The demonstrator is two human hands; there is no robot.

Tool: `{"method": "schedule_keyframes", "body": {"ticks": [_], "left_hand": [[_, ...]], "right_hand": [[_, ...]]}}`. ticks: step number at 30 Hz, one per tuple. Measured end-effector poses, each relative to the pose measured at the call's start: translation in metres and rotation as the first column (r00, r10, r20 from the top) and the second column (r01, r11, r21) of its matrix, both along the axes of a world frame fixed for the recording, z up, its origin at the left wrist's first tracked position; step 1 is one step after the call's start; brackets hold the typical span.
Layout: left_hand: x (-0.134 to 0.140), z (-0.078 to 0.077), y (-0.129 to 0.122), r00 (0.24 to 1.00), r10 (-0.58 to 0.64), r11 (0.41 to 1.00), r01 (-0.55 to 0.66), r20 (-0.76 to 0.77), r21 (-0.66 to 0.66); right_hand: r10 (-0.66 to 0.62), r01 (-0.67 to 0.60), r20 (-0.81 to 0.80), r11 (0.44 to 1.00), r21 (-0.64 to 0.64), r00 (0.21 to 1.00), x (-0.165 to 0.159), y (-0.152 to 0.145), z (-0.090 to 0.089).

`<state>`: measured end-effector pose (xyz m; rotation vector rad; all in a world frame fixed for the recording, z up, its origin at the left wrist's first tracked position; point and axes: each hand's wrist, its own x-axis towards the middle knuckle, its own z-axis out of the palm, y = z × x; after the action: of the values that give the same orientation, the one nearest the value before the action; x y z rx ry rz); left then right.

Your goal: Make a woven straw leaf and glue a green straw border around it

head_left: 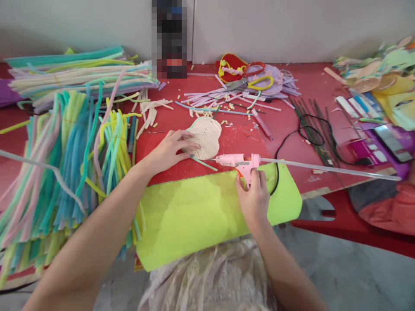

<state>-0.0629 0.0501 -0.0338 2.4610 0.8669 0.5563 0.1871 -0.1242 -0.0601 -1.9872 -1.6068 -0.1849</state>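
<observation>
A cream, ribbed petal-shaped piece (207, 136) lies on the red tabletop, apparently built from rows of pipe cleaners. My left hand (177, 149) holds its left edge, the fingers over it and the thumb low. A mint pipe cleaner (205, 163) pokes out below the piece; part of it is hidden by my fingers. My right hand (254, 196) is wrapped round the handle of a pink glue gun (238, 160), its nozzle pointing left at the piece's lower right edge. From the back of the gun runs a long clear glue stick (327, 167).
Bundles of coloured pipe cleaners (68, 155) crowd the left. Red- and yellow-handled scissors (253, 82) lie behind among lilac pieces. A black cord (279, 151) loops at right near dark wire stems (319, 125) and a phone (394, 142). A lime-green sheet (188, 220) overhangs the front edge.
</observation>
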Motion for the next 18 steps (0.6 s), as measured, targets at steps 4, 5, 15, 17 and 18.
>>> {"method": "schedule_keyframes", "body": {"ticks": [4,5,15,17,18], "left_hand": [[-0.0003,-0.0004,0.0003,1.000,-0.001,1.000,0.001,0.009,-0.005],[-0.0002,-0.0004,0.0002,1.000,-0.001,1.000,0.001,0.012,-0.007],[-0.0002,-0.0033,0.0021,1.000,-0.001,1.000,0.002,0.011,-0.018],[-0.0004,-0.0039,0.0024,1.000,-0.006,1.000,0.006,0.015,-0.016],[-0.0005,-0.0041,0.0023,1.000,-0.009,1.000,0.009,0.016,-0.013]], "right_hand": [[-0.019,0.019,-0.008,1.000,0.000,1.000,0.0020,-0.0009,0.0001],[-0.023,0.023,-0.007,1.000,-0.001,1.000,0.0024,-0.0010,0.0004],[-0.041,0.042,-0.033,0.999,0.011,0.999,0.0063,0.0002,0.0008],[-0.045,0.045,-0.023,0.999,-0.002,0.999,0.0062,0.0002,0.0008],[-0.047,0.047,-0.020,0.999,-0.007,0.999,0.0061,0.0002,0.0009]]}}
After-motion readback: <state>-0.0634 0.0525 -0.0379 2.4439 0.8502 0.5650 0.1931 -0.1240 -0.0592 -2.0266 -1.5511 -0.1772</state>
